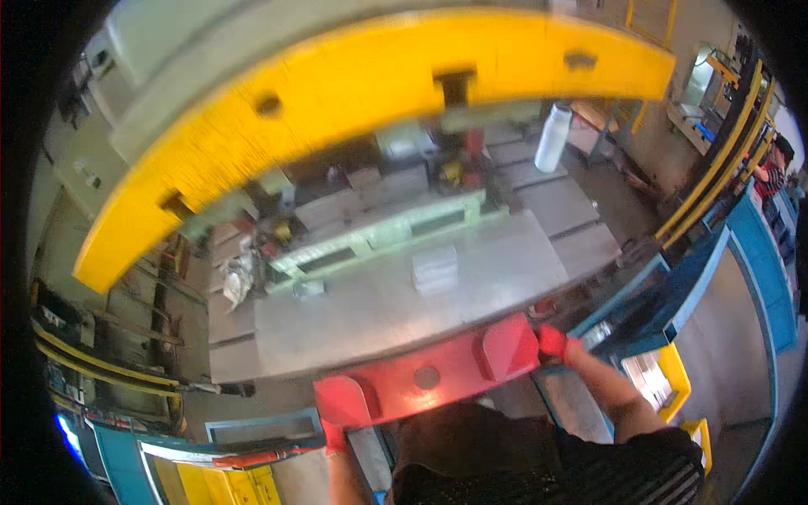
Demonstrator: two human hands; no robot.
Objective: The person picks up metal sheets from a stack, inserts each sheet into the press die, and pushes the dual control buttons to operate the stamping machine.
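Note:
Across the front of my body I hold a long red sheet-metal panel with a round hole near its middle and a raised, rounded flange at each end. My left hand, in a red glove, grips its left end; the fingers are partly hidden against the red flange. At the panel's right end my right hand, also in a red glove, is closed on the edge. Just beyond the panel lies the flat metal bed of a large press, carrying a pale green slotted bar.
A thick yellow press beam spans the space above the bed. On the bed are a white block-shaped item and, at far right, a white bottle. Yellow bins and blue-framed tables stand at right. Another person is far right.

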